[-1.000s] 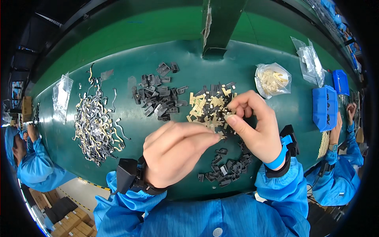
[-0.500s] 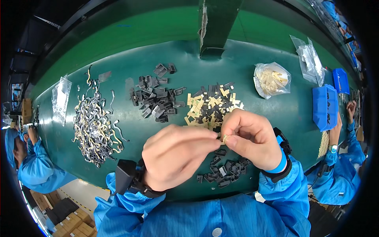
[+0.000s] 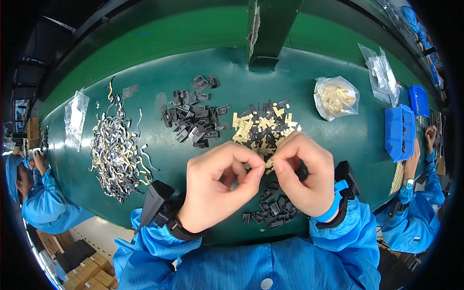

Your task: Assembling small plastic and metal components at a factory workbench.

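Cream piece (image 3: 268,165), small and partly hidden, pinched between thumb and forefinger of the right hand (image 3: 309,181) above a green worktable (image 3: 290,82). Close beside, left hand (image 3: 215,191) with thumb and forefinger close together at the tips; impossible to tell whether gripping anything. Just beyond, a mixed pile (image 3: 265,124) of cream and black pieces; nearer the blue smock (image 3: 232,263), a cluster of black parts (image 3: 275,209). Farther left, black brackets (image 3: 195,116), then a heap of curved strips (image 3: 117,157). To the right, a clear bag (image 3: 336,98) of cream pieces and, farther along, a blue bin (image 3: 393,135).
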Tool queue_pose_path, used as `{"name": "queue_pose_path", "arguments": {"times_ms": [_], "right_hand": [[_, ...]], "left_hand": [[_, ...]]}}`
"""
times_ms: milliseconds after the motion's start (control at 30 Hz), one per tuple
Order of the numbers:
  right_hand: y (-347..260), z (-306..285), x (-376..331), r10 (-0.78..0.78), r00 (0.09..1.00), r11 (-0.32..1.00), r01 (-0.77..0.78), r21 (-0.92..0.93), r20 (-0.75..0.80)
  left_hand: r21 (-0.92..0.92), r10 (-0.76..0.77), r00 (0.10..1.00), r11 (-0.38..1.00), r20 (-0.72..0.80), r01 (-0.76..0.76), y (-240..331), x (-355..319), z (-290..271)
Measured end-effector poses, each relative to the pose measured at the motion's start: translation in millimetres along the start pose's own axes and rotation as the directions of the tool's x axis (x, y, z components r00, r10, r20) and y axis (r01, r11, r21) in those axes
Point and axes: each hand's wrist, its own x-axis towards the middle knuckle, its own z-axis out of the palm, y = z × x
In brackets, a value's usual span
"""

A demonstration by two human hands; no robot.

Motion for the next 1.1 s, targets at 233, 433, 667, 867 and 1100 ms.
{"name": "queue_pose_path", "arguments": {"times_ms": [233, 433, 667, 867, 1100], "right_hand": [[3.7, 7.6, 3.9, -0.427, 0.895, 0.852, 0.350, -0.389, -0.128], [4.5, 8.6, 1.4, -0.356, 0.924, 0.878, 0.279, -0.389, -0.140], [5.0, 6.3, 4.0, -0.322, 0.938, 0.900, 0.261, -0.348, -0.129], [5.7, 5.8, 4.9, -0.305, 0.944, 0.911, 0.250, -0.329, -0.124], [4.2, -3.1, 8.9, -0.324, 0.935, 0.886, 0.247, -0.394, -0.143]], "left_hand": [[-0.404, -0.257, 0.966, 0.883, 0.016, 0.241, 2.3, 3.1, 2.7], [-0.337, -0.192, 0.980, 0.920, 0.057, 0.200, -1.7, 1.6, 0.2], [0.011, 0.066, 0.995, 0.998, -0.075, -0.066, 0.0, 3.4, 2.7], [0.106, 0.122, 0.991, 0.988, -0.060, -0.115, 1.1, 4.0, 1.5], [-0.158, -0.092, 0.996, 0.983, 0.009, 0.092, -1.9, 2.0, 2.5]]}}
